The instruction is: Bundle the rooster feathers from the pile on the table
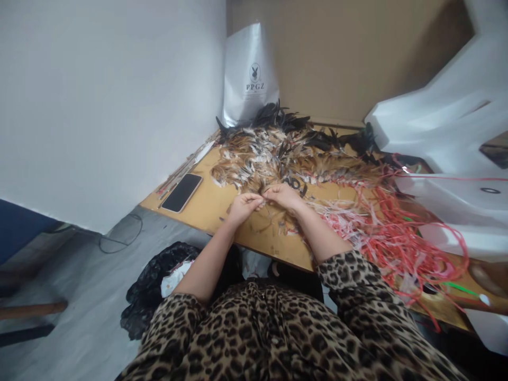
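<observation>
My left hand (pixel 243 206) and my right hand (pixel 282 194) meet over a wooden table (pixel 212 209), fingertips pinched together on a small bunch of feathers between them. Just beyond my hands lies a wide heap of brown, white and black feathers (pixel 273 153). To the right of my right forearm spreads a tangle of red and white plastic strings (pixel 381 233). Both arms come out of leopard-print sleeves.
A black phone (pixel 182 192) lies on the table's left corner beside thin sticks. A silver bag marked PPGZ (pixel 248 74) leans at the back. White foam sheets (pixel 448 132) pile up at right. A black bag (pixel 159 286) sits on the floor below the table.
</observation>
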The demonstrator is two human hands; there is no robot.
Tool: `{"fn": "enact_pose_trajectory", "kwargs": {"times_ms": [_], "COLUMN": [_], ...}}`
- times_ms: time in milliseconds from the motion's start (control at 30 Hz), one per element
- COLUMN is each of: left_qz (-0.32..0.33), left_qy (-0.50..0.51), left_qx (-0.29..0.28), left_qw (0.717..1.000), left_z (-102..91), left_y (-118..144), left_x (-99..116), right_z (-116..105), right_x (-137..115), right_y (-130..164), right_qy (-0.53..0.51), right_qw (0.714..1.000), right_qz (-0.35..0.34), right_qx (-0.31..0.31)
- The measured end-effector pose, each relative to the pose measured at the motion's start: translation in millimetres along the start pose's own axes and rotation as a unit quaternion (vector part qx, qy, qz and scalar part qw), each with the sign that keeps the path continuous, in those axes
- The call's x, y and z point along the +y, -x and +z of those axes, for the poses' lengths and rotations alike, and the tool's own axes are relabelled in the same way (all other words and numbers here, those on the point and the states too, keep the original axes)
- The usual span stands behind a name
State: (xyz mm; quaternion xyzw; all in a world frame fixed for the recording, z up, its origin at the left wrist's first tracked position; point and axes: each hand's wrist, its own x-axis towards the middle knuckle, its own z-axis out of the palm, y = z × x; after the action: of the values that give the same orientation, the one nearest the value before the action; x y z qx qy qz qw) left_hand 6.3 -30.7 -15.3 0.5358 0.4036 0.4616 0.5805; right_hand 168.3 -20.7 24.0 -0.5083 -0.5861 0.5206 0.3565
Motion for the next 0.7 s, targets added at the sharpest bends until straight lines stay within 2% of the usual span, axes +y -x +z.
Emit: {"fn": "enact_pose_trajectory", "kwargs": {"times_ms": [167,433,567,700], "left_qz": [-0.031,-0.043,-0.036,-0.049], "left_qy": [0.03,0.015,-0.002,-0.003], "left_qx": [0.033,0.041,0.058,0.063], "left_qw": [0.999,0.998,0.998,0.997], "left_z": [2.2,4.6,3.5,-0.3], "left_y": [-2.5,-1.6,-0.3,1.1], "left_x": [-4.3,-2.5,0.4,5.4], "right_z": [-5.8,-0.8,0.3,-6.0], "right_x": [0.7,4.1,6.1,-2.2], "right_y": [1.9,-2.0,-3.7,0.6], "right_qy": [0.072,0.159,0.122,0.068], "right_qw": [0.997,0.98,0.985,0.99], "right_qz": [-0.007,-0.114,-0.119,-0.12], "right_qx": [0.01,0.023,0.005,-0.006]}}
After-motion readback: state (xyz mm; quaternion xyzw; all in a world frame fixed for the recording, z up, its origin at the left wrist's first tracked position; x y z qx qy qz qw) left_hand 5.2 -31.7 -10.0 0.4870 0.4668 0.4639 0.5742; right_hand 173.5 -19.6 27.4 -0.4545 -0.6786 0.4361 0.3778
